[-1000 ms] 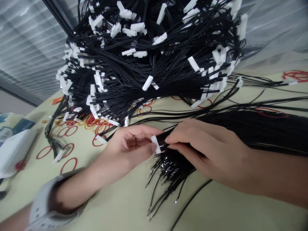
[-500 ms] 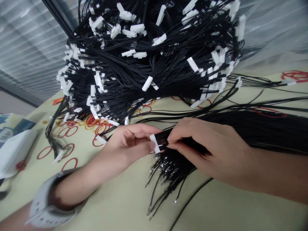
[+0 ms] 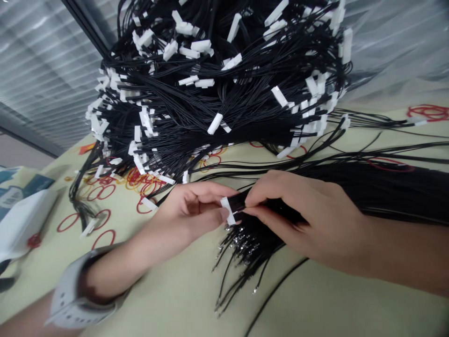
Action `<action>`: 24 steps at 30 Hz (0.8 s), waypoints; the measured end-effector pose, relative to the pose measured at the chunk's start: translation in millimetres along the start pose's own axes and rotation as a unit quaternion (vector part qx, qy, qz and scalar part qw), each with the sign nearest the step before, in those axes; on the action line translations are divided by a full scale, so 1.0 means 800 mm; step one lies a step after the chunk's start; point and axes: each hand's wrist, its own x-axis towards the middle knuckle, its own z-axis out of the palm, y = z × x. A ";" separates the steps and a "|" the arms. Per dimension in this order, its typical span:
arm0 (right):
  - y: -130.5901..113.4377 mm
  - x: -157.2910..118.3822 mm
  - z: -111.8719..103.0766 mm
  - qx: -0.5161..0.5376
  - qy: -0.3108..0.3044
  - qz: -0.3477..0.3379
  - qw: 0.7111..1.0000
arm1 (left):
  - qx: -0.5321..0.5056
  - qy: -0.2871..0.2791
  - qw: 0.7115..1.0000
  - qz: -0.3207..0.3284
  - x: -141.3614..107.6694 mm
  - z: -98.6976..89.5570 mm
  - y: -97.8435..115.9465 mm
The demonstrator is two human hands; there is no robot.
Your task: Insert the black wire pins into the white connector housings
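Note:
My left hand [image 3: 194,210] pinches a small white connector housing [image 3: 228,210] between thumb and fingers. Several black wires run out of the housing's right side. Close to it, my right hand [image 3: 301,215] is closed, thumb and forefinger pinching a thin black wire [image 3: 240,211] at the housing's edge. Whether that wire's tip sits inside the housing I cannot tell. Below both hands fans a bundle of loose black wires [image 3: 242,262] with shiny metal crimp terminals at their ends. The bundle passes under my right hand toward the right.
A large heap of black wire harnesses [image 3: 217,100] with white connectors stands at the back. Red and yellow rubber bands [image 3: 140,180] lie scattered before it. At far left are a white box [image 3: 26,222] and a blue-and-white packet [image 3: 21,187]. More red bands [image 3: 428,113] lie at right.
My left hand and the white housing have shifted very slightly right in the picture, and the view has moved a little. Both hands keep their pinches.

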 end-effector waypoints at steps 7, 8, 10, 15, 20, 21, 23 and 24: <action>0.002 0.000 0.002 0.009 -0.019 -0.028 0.999 | -0.005 -0.006 1.000 -0.008 -0.005 0.002 0.003; 0.002 0.000 0.003 0.014 -0.016 -0.052 0.998 | -0.004 -0.004 1.000 -0.007 -0.005 0.003 0.004; 0.001 0.000 0.004 0.023 -0.008 -0.111 0.994 | -0.005 0.007 1.000 0.005 -0.008 0.008 0.004; 0.000 0.003 0.004 0.015 -0.008 -0.174 0.985 | 0.007 0.039 0.999 0.026 -0.011 0.020 0.001; -0.001 0.007 -0.003 -0.011 0.009 -0.070 0.997 | 0.128 0.030 0.982 0.136 -0.013 0.011 0.006; -0.001 0.010 -0.006 -0.014 0.009 -0.040 0.999 | 0.192 0.031 0.961 0.197 -0.013 0.006 0.007; -0.002 0.016 -0.011 -0.001 -0.005 -0.005 1.000 | 0.346 0.039 0.876 0.334 -0.015 -0.006 0.009; -0.003 0.019 -0.014 0.013 -0.020 0.007 1.000 | 0.411 0.044 0.821 0.394 -0.016 -0.012 0.009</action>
